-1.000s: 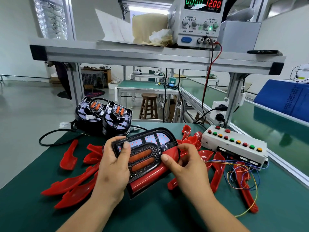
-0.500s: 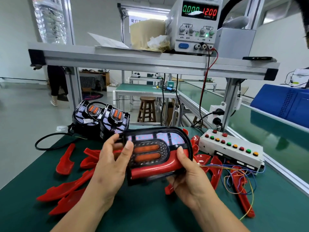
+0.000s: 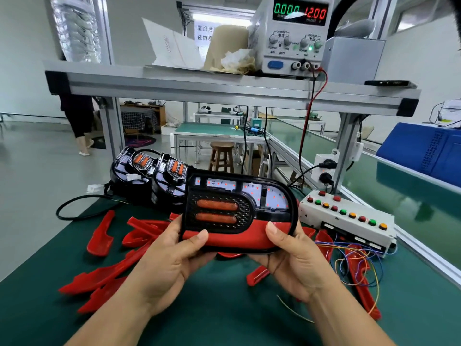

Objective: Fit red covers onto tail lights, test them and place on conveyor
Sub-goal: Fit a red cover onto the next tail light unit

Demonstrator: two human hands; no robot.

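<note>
Both hands clamp 1 tail light (image 3: pixel 239 211) above the green table (image 3: pixel 224 308). The left hand (image 3: pixel 172 263) curls round its lower left corner and the right hand (image 3: pixel 291 260) round its lower right end, each thumb on the red cover (image 3: pixel 234 237) seated along its bottom edge. Loose red covers (image 3: pixel 99 236) lie underneath and to the left, 2 more tail lights (image 3: pixel 154 176) stand behind, and a button box (image 3: pixel 349 221) sits to the right.

I read this as a factory assembly station. Green-matted workbench (image 3: pixel 224 315) sits under an aluminium-profile shelf (image 3: pixel 199 87), which carries a bench power supply (image 3: pixel 291 36) showing 12.00. Push-button test box (image 3: pixel 346 221), scattered red covers (image 3: pixel 99 236), conveyor belt (image 3: pixel 411 196) alongside on my right. More benches (image 3: pixel 212 129) and a stool (image 3: pixel 222 146) behind.
</note>
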